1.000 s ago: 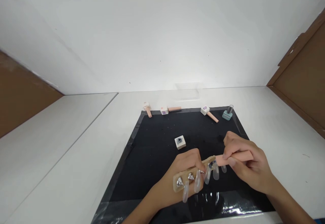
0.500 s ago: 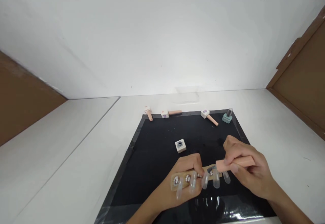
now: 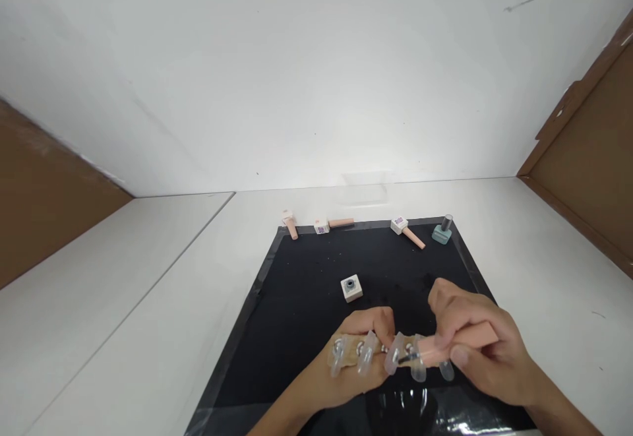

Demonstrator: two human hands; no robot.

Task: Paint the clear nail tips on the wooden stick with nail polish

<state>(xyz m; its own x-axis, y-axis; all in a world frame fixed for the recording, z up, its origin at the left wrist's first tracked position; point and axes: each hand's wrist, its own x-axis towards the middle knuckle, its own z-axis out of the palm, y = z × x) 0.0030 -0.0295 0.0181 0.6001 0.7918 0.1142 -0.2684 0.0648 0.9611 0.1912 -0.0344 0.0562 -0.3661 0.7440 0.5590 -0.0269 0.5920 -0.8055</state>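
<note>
My left hand (image 3: 359, 357) is closed around a tan strip-shaped nail tip holder (image 3: 351, 351) with shiny round metal spots. Several clear false nail tips (image 3: 366, 354) stick out from it in a row. Between the fingers of my right hand (image 3: 487, 343) is a nail polish brush with a long peach cap (image 3: 459, 345). Its dark bristles (image 3: 407, 359) point left and meet the middle nail tip, or lie just beside it. An uncapped white square polish bottle (image 3: 351, 288) stands upright beyond my left hand, its dark neck showing.
Along the far edge of the black mat (image 3: 297, 330) lie peach-capped white bottles (image 3: 399, 225), each on its side. A teal bottle with a grey cap (image 3: 442, 231) stands at the mat's far right corner. Behind is a white wall, with brown cardboard (image 3: 588, 152) on both sides.
The brush tip has moved left and down, from near the fourth nail tip to the middle one. The nail tip holder has tilted slightly in my left hand.
</note>
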